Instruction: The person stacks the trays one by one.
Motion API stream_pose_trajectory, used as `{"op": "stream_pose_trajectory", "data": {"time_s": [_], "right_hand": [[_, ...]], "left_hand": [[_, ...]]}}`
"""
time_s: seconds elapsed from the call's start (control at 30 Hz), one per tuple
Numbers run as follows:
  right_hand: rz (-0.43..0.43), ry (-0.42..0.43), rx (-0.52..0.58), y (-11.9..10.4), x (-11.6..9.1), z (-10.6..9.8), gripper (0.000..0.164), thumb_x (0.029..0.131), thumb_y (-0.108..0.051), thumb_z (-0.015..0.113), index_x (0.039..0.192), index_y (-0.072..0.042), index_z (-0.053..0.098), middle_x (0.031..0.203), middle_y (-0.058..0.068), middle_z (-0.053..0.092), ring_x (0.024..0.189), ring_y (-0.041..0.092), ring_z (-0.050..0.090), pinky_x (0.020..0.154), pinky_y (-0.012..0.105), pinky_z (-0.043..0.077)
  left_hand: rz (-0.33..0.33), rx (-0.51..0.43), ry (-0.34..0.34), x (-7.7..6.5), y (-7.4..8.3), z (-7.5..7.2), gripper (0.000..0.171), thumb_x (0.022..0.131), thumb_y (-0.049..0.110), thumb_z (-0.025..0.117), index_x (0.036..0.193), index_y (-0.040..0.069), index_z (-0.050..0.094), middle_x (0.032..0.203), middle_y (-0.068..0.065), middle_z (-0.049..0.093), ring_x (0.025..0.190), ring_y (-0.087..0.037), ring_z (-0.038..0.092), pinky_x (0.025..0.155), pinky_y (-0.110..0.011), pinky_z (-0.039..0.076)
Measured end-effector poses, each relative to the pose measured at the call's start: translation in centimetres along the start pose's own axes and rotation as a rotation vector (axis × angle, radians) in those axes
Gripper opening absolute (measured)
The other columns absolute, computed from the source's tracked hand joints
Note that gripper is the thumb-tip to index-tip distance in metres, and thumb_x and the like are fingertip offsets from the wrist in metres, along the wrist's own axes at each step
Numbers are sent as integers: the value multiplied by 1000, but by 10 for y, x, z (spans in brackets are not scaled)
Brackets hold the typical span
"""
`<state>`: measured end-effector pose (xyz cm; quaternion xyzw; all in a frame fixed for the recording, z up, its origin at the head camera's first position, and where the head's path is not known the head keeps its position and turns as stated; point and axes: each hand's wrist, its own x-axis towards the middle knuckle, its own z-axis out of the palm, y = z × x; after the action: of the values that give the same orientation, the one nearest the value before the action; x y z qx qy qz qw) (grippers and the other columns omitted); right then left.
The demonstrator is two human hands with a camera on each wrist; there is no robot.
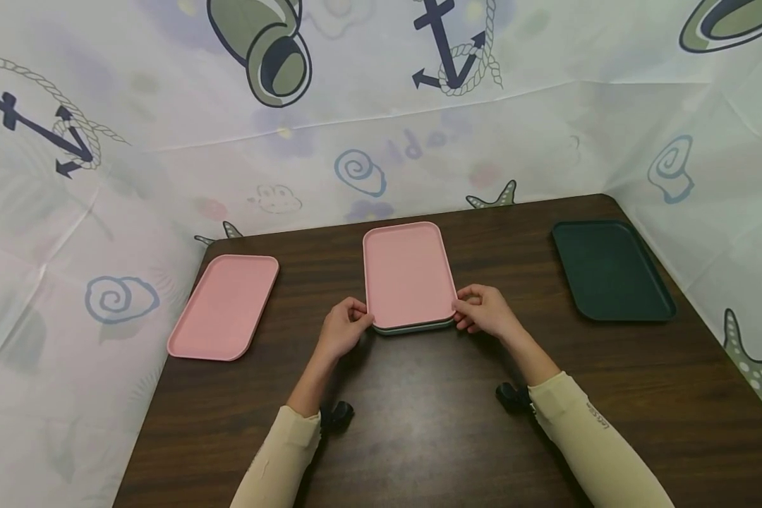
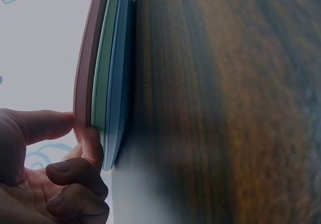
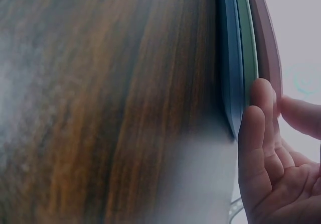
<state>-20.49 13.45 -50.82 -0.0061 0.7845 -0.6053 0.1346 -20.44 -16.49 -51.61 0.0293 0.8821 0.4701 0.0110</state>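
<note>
A pink tray (image 1: 409,271) lies on top of a small stack in the middle of the table. Under it, edge-on in the left wrist view, are a green tray (image 2: 106,63) and a blue tray (image 2: 119,78). My left hand (image 1: 344,328) pinches the pink tray at its near left corner, thumb above and index finger beneath its rim. At the near right corner my right hand (image 1: 487,310) pinches the same tray, thumb on its rim and fingers along the stack's side. In the right wrist view, the fingertips overlap the green tray's edge (image 3: 247,48).
Another pink tray (image 1: 225,307) lies at the table's left edge. A dark green tray (image 1: 612,271) lies on the right, near that edge. The brown wooden table (image 1: 419,423) backs onto a printed white cloth (image 1: 419,162). A black device (image 1: 338,416) is strapped to each wrist.
</note>
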Motion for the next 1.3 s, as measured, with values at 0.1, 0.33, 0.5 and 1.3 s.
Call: {"op": "stream_pose_trajectory", "data": {"time_s": [0.1, 0.33, 0.5, 1.3], "right_hand": [[4, 16, -17, 1, 0, 1, 33, 96, -10, 62, 120, 12, 55, 80, 14, 70, 63, 21, 69, 55, 35, 55], [-11, 44, -72, 3, 2, 2, 29, 95, -10, 63, 117, 10, 59, 78, 11, 71, 63, 20, 69, 55, 33, 55], [-12, 54, -94, 2, 2, 2, 28, 95, -10, 64, 116, 8, 60, 78, 11, 71, 63, 20, 69, 56, 33, 55], [-15, 72, -154, 2, -7, 5, 36, 92, -11, 67, 123, 7, 60, 80, 10, 73, 67, 23, 71, 60, 36, 56]], "left_hand": [[4, 23, 0, 0, 0, 0, 12, 86, 14, 72, 91, 6, 65, 72, -1, 62, 67, -18, 54, 65, -32, 41], [9, 90, 8, -3, 1, -1, 14, 87, 18, 72, 93, 7, 66, 73, 0, 62, 66, -17, 53, 66, -33, 41], [17, 134, 15, -5, 2, -1, 15, 88, 20, 71, 95, 8, 67, 73, 2, 63, 66, -17, 53, 67, -34, 40], [3, 208, -23, -20, 6, 0, 29, 91, 26, 69, 115, 11, 66, 80, 4, 68, 65, -17, 54, 65, -37, 41]]}}
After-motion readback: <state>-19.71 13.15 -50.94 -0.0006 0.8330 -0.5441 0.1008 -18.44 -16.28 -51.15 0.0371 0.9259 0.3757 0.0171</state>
